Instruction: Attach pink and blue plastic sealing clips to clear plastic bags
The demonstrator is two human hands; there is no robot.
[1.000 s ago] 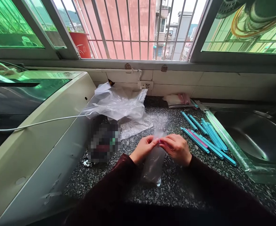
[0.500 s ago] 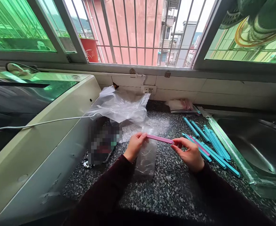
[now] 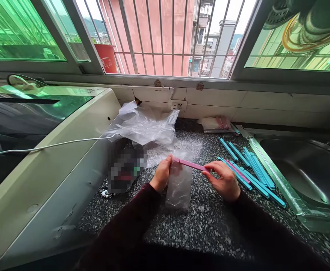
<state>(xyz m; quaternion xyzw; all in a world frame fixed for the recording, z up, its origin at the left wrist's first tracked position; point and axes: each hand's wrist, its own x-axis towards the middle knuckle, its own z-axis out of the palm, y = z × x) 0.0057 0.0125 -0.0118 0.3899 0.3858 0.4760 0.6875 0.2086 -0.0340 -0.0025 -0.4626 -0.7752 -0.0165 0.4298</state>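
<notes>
My right hand (image 3: 223, 180) pinches the right end of a slim pink plastic strip (image 3: 191, 165), shaped like a bag sealing clip. The strip slants slightly down to the right above the counter. At its other end my left hand (image 3: 162, 175) is closed, thumb upward, on the upper left edge of a clear plastic bag (image 3: 179, 192). The strip's left end overlaps the bag's top; whether it lies inside or in front, I cannot tell. Beside my right hand lie several teal strips (image 3: 259, 169) with a pink strip (image 3: 239, 172) among them.
Crumpled clear plastic (image 3: 148, 126) lies at the back of the speckled counter (image 3: 193, 229). A blurred-out dark object (image 3: 125, 171) is left of my hands, near a pale appliance (image 3: 55, 150) with a white cable. A packet (image 3: 215, 125) lies by the wall; a steel sink (image 3: 303, 169) is at right.
My left fingers have shifted from the pink strip's left end to the bag's edge. The bag has moved slightly right and up. My right hand still holds the strip, with more of its end covered.
</notes>
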